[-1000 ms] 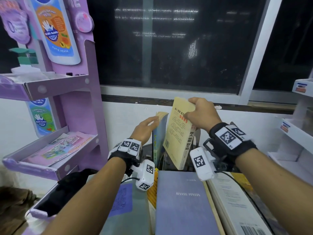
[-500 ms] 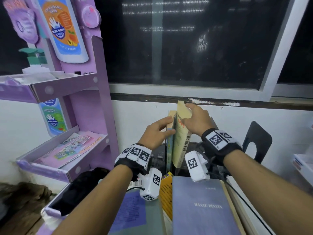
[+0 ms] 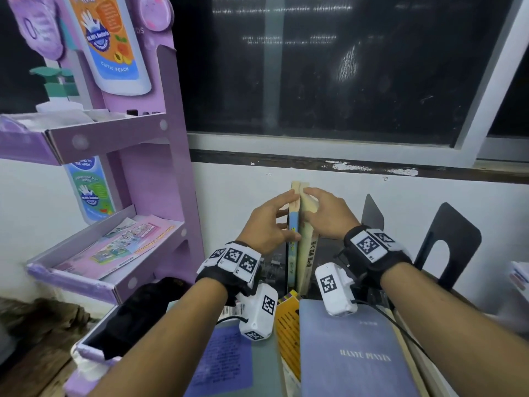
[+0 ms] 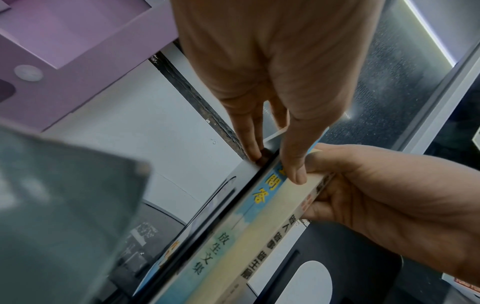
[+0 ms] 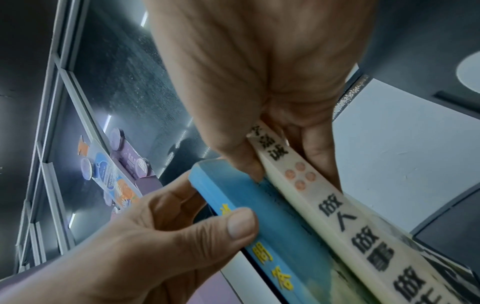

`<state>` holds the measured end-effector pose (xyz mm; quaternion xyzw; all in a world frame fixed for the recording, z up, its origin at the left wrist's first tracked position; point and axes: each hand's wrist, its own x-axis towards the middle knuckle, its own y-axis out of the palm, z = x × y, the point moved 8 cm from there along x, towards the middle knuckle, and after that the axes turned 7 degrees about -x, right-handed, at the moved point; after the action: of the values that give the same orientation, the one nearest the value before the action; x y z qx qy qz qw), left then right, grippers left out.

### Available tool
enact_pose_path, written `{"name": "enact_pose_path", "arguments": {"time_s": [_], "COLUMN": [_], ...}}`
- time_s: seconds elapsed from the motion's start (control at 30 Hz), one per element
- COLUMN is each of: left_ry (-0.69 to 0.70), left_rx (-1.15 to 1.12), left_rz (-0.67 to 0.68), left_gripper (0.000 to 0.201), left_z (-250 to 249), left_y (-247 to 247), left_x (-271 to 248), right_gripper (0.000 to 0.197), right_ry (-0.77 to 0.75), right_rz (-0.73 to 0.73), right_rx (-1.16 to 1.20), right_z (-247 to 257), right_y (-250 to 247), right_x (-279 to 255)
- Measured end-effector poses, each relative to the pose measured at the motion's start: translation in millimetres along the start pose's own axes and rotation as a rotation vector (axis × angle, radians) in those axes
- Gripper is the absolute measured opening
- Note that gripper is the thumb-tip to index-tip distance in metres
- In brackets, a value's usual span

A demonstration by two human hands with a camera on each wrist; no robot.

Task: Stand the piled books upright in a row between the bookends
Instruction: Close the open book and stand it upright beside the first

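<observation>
Two books stand upright side by side at the wall: a blue-spined book (image 3: pixel 293 245) and a cream book (image 3: pixel 307 253) to its right. My left hand (image 3: pixel 286 216) pinches the blue book (image 4: pixel 228 236), thumb on the spine and fingers along its left face. My right hand (image 3: pixel 315 213) grips the cream book (image 5: pixel 337 216) near its top, thumb wedged between the two books. A black bookend (image 3: pixel 449 245) with an arched cut-out stands to the right, with a grey plate (image 3: pixel 372 216) nearer the books. The pile lies in front: a blue-grey book (image 3: pixel 357 353), a yellow book (image 3: pixel 289 328) and a grey-green book (image 3: pixel 229 362).
A purple cardboard display stand (image 3: pixel 171 167) with shelves rises close on the left. A white wall and dark window lie right behind the books. A white shelf unit (image 3: pixel 519 276) shows at the right edge. A thin cable runs over the pile.
My right hand has swung the cream book from a tilt to upright against the blue book. My left hand has closed onto the blue book.
</observation>
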<state>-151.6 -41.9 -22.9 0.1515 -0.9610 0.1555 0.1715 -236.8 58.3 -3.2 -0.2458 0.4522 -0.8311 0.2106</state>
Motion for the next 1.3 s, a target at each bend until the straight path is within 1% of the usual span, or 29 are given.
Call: {"name": "enact_pose_path", "arguments": {"time_s": [0.07,0.17,0.3,0.37,0.43,0.67,0.87,1.03,1.2,1.3], "left_ry": [-0.005,-0.007,-0.02,-0.024,-0.032,-0.062,-0.087,-0.092,-0.075,-0.055], "left_rx": [0.025,0.076,0.065,0.055,0.05,0.039,0.013,0.003,0.002,-0.011], "left_rz": [0.008,0.022,0.03,0.035,0.042,0.022,0.004,-0.015,-0.031,-0.009], "left_gripper": [0.083,0.084,0.084,0.084,0.085,0.084,0.083,0.077,0.072,0.07], "left_z": [-0.3,-1.7,-1.7,-0.9,-0.9,0.6,3.2,3.5,2.5,0.3], "left_y": [-0.5,0.0,-0.3,0.0,0.7,-2.7,-4.7,-5.7,-6.4,-4.5], "left_x": [0.0,-0.3,-0.8,-1.4,-1.7,1.5,2.9,4.8,4.2,3.1], "right_gripper": [0.064,0.077,0.093,0.098,0.099,0.097,0.097,0.095,0.097,0.096], "right_ry": [-0.007,-0.017,-0.038,-0.054,-0.072,-0.127,-0.119,-0.108,-0.12,-0.13], "right_rz": [0.034,0.121,0.245,0.275,0.269,0.166,0.138,0.117,0.152,0.163], "right_rx": [0.008,0.04,0.097,0.11,0.109,0.019,0.075,0.107,0.098,0.084], "right_z": [1.7,3.2,2.2,2.1,0.3,0.8,-1.9,-4.0,-0.9,0.0], "right_y": [0.8,4.2,7.3,8.0,8.3,9.0,11.1,12.9,13.7,12.1], "right_x": [-1.6,-4.4,-11.9,-15.7,-16.1,-12.1,-10.0,-7.5,-7.9,-11.4]}}
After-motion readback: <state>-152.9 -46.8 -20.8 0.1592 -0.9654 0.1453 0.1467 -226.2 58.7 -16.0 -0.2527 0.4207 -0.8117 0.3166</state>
